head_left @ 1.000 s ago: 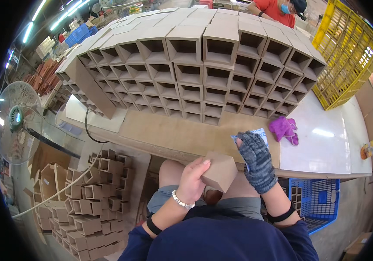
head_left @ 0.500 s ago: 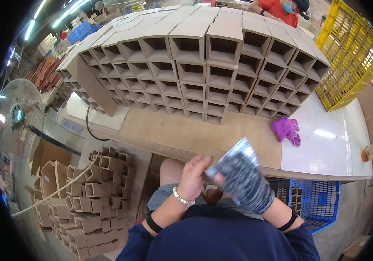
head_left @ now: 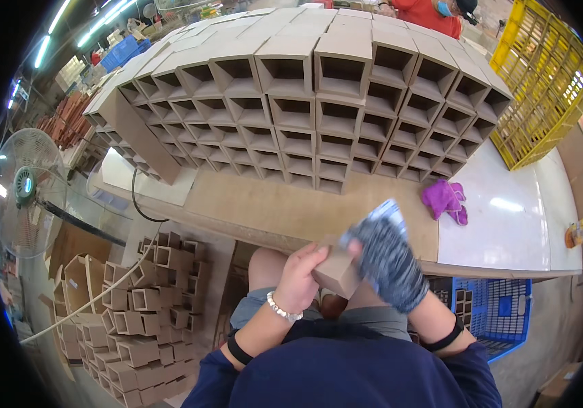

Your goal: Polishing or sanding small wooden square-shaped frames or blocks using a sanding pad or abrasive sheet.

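My bare left hand (head_left: pixel 297 280) closes round a small brown square box (head_left: pixel 338 273), held low in front of the table edge. On my right hand (head_left: pixel 392 264) is a grey knitted glove. Its fingers grip a thin, shiny whitish-blue sheet (head_left: pixel 391 212) with a blurred surface, just above and to the right of the box. A bare fingertip pokes out of the glove near the box. Rows of similar open-fronted brown boxes (head_left: pixel 291 105) are stacked on the table (head_left: pixel 251 211) beyond my hands.
A purple cloth (head_left: pixel 443 198) lies right of the stack, with a yellow crate (head_left: pixel 543 88) and a bottle (head_left: pixel 579 233) farther right. Below stands a blue crate (head_left: pixel 502 316). More boxes (head_left: pixel 135 326) are piled at lower left, near a fan (head_left: pixel 27 187). A co-worker in red (head_left: pixel 431 15) is behind.
My gloved right hand and the sheet have moved slightly up and right, away from the left hand. More of the box in my left hand now shows.
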The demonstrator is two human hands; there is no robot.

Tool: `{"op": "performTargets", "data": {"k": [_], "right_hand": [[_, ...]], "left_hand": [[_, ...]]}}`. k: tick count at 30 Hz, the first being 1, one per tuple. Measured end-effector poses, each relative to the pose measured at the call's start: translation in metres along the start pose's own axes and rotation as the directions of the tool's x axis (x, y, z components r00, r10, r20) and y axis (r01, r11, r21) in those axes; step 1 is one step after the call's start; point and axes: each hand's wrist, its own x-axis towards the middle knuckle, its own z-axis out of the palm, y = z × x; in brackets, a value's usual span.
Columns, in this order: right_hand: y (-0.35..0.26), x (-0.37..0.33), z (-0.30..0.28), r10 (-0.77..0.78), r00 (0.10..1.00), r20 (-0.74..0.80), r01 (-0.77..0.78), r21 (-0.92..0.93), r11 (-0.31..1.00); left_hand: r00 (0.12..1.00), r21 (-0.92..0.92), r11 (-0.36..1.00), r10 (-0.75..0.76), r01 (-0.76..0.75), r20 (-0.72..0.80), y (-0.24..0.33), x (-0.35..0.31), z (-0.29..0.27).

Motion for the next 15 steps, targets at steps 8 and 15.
{"op": "performTargets", "data": {"k": [8,15], "right_hand": [[0.034,-0.018,-0.005,0.242,0.938,-0.248,-0.257,-0.029,0.966],[0.015,-0.018,-0.017,0.268,0.939,-0.214,-0.256,0.079,0.963]], "left_hand": [[0.995,-0.324,0.942,-0.070,0.090,0.072,0.002,-0.001,0.001],[0.995,-0.001,0.995,0.101,-0.101,-0.024,0.005,-0.003,0.003]]}}
